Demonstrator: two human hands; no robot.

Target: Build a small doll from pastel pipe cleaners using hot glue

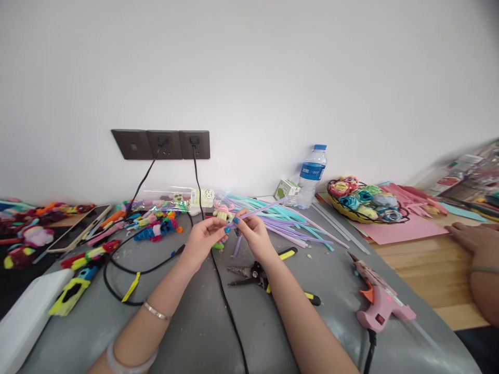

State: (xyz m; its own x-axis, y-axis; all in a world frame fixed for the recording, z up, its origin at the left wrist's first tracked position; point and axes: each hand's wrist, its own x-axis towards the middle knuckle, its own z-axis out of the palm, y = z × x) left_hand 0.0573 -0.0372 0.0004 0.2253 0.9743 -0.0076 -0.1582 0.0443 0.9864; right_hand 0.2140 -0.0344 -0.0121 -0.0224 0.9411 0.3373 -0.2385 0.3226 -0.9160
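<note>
My left hand (203,240) and my right hand (252,232) meet above the grey table (195,332), both pinching a thin lilac pipe cleaner (260,210) that slants up to the right from my fingertips. A short end of it hangs down below my right hand. Behind my hands lies a heap of lilac, teal and pink pipe cleaners (292,223). Black pliers with yellow handles (268,278) lie just below my right wrist.
A pink glue gun (380,301) rests at the right. Black cables (218,280) run from wall sockets (163,144) across the table. Colourful craft figures (156,226) and a tablet (80,228) lie left. A water bottle (312,176), a basket of fabric flowers (364,200) and another person's hand (473,239) are at right.
</note>
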